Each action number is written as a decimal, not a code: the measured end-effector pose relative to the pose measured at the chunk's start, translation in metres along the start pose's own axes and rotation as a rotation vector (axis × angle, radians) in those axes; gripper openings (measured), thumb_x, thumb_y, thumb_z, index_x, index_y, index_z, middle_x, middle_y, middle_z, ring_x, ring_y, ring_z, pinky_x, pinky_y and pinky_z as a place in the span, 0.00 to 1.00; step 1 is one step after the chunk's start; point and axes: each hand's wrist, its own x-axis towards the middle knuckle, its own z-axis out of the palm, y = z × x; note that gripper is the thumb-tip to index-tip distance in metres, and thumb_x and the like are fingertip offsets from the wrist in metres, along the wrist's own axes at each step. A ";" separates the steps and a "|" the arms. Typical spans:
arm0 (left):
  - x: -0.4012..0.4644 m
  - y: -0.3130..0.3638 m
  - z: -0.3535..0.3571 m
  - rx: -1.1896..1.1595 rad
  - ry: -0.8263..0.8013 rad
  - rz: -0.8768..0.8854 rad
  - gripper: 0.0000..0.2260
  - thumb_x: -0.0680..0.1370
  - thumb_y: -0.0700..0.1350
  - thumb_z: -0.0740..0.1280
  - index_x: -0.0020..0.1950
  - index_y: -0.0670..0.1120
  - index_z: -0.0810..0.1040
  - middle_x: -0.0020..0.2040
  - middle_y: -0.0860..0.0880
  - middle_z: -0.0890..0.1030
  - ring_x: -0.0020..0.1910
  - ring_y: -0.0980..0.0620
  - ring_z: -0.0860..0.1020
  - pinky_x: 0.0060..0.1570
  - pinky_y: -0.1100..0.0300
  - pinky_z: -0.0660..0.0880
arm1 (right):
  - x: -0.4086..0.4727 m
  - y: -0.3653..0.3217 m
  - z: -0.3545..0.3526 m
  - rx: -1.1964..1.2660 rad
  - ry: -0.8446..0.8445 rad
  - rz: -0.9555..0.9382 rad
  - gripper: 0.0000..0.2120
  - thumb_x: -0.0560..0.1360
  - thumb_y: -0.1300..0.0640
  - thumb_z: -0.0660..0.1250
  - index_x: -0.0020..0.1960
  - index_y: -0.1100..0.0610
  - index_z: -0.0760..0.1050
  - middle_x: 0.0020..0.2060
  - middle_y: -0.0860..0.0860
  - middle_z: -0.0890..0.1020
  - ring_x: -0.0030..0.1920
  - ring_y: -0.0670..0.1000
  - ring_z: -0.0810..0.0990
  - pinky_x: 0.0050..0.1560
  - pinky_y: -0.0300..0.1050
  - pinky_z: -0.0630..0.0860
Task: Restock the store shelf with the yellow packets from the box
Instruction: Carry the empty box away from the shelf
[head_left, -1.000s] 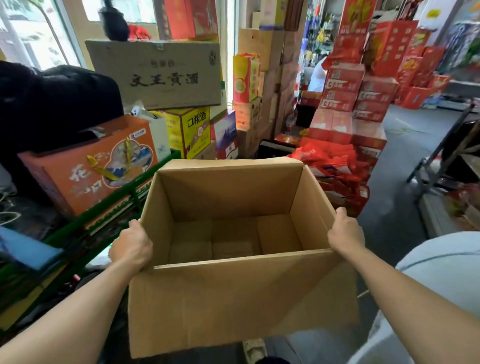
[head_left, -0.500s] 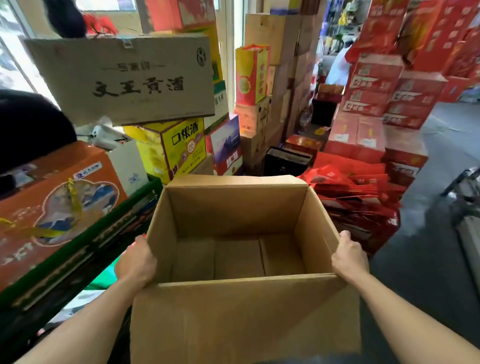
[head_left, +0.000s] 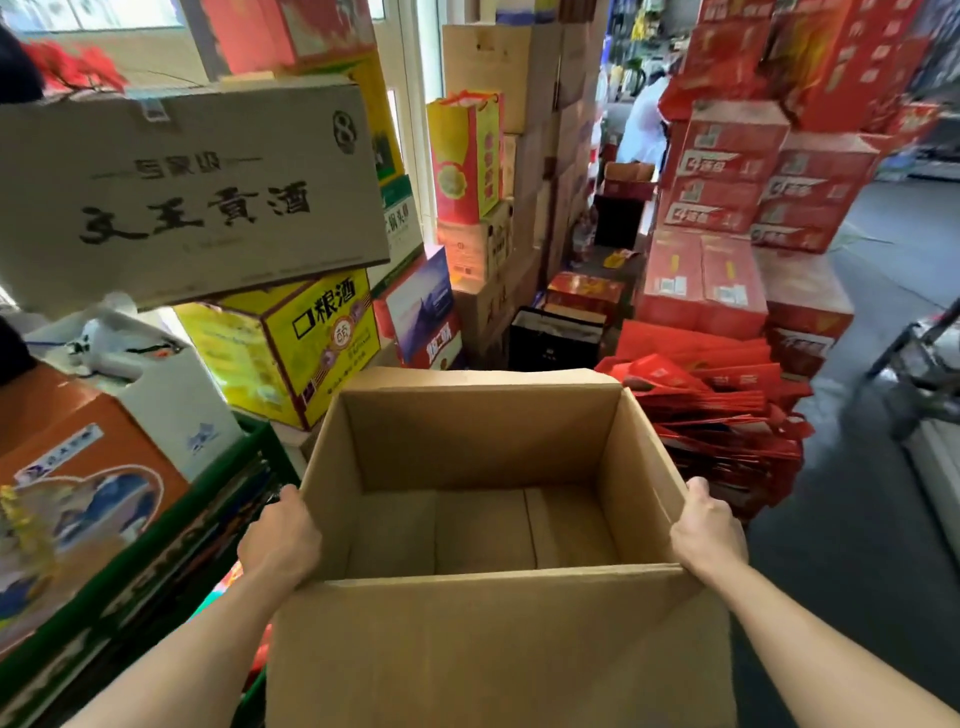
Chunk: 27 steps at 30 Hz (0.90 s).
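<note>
I hold an open brown cardboard box (head_left: 498, 649) in front of me, and nothing lies on its bare bottom. My left hand (head_left: 280, 545) grips the box's left wall near the front corner. My right hand (head_left: 709, 535) grips the right wall opposite it. The fingers of both hands are hidden behind the cardboard. No yellow packets show anywhere in the view.
A green-framed rack (head_left: 171, 525) with an orange carton (head_left: 78, 493) stands close on the left. Stacked cartons (head_left: 176, 192) rise ahead, with a yellow box (head_left: 306, 348) below them. Red bags (head_left: 717, 405) and red boxes (head_left: 769, 197) pile up at the right beside a grey floor aisle (head_left: 883, 519).
I have carried the box forward, and the view has turned slightly left; the stacked cartons and red bags now loom closer. Both hands keep the same hold on the box.
</note>
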 end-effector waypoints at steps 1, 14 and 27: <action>0.013 0.004 0.002 0.001 -0.007 0.013 0.09 0.77 0.39 0.60 0.57 0.44 0.68 0.44 0.45 0.76 0.44 0.45 0.78 0.40 0.53 0.74 | 0.006 -0.004 0.003 0.003 0.006 0.013 0.09 0.78 0.65 0.56 0.57 0.59 0.64 0.50 0.60 0.79 0.47 0.60 0.80 0.38 0.47 0.74; 0.153 0.035 0.032 0.053 -0.135 0.171 0.18 0.77 0.37 0.60 0.67 0.41 0.64 0.45 0.45 0.75 0.38 0.49 0.74 0.30 0.55 0.70 | 0.059 -0.052 0.065 -0.055 -0.059 0.201 0.11 0.76 0.67 0.57 0.57 0.60 0.62 0.49 0.59 0.79 0.38 0.56 0.73 0.35 0.45 0.70; 0.176 0.016 0.088 0.194 -0.279 0.099 0.14 0.76 0.41 0.62 0.60 0.44 0.65 0.45 0.45 0.78 0.44 0.45 0.78 0.40 0.53 0.75 | 0.081 -0.045 0.134 -0.140 -0.287 0.189 0.16 0.78 0.64 0.57 0.64 0.58 0.61 0.53 0.57 0.80 0.50 0.55 0.81 0.41 0.44 0.74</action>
